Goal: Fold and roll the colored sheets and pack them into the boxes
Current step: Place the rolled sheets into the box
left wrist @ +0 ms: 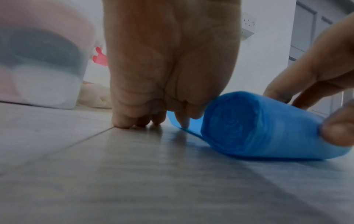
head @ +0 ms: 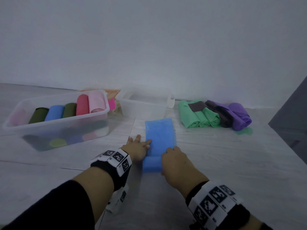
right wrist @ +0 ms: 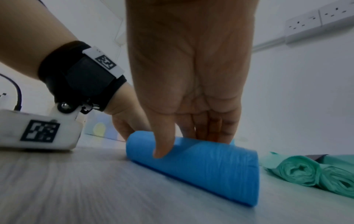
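Note:
A blue sheet (head: 159, 131) lies on the floor, its near end wound into a roll (head: 152, 164). My right hand (head: 176, 161) grips the right part of that roll (right wrist: 210, 166), thumb on the near side and fingers over the far side (right wrist: 187, 142). My left hand (head: 139, 146) lies with fingers straight, some fingertips on the floor and one on the flat sheet's left edge (left wrist: 153, 118), just beyond the roll's left end (left wrist: 249, 128). A clear box (head: 10, 125) at the left holds several coloured rolls. An empty clear box (head: 142, 112) stands beyond the sheet.
Green rolls (head: 199, 117), a dark roll (head: 222, 117) and purple rolls (head: 239, 117) lie on the floor at the right. Orange and pink sheets (head: 113, 97) sit behind the full box. A white wall runs close behind; a grey panel (head: 292, 117) stands at the far right.

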Demonstrator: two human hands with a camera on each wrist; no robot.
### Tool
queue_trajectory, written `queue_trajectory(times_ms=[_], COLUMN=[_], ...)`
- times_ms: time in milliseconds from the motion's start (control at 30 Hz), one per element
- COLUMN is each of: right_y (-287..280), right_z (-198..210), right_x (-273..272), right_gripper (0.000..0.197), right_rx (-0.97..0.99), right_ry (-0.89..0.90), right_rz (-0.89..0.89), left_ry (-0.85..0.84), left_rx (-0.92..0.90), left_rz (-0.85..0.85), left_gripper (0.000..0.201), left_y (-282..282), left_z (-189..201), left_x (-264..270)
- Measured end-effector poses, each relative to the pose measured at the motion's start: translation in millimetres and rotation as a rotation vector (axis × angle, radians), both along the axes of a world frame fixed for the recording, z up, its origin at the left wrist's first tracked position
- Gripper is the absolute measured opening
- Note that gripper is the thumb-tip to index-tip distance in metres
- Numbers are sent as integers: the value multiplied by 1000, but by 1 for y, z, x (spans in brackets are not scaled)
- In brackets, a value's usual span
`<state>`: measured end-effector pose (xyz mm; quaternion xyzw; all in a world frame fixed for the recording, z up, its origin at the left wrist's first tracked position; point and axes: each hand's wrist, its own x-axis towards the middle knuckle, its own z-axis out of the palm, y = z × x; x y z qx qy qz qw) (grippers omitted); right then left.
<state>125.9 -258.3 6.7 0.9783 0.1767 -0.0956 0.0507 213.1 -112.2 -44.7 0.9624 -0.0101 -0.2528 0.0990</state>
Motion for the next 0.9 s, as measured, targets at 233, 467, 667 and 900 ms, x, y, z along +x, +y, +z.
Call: queue_trajectory(times_ms=[233, 467, 667, 900], right_y=[-6, -16, -12, -8], right_z=[5, 8, 5, 9], right_x=[-8, -20, -7, -3], right_gripper=[28, 27, 29, 31], right_rx=[66, 249, 78, 124], right_ry=[31, 73, 78, -24], right_rz=[15, -17, 10, -36], left_ry=[-40, -62, -34, -51], left_rx=[34, -11, 68, 77], left_rz=[-57, -57, -80, -90], left_gripper=[54, 57, 55, 56], left_y=[-2, -1, -5, -4], left_z=[-1, 5, 1, 0], left_x=[-3, -6, -7, -8])
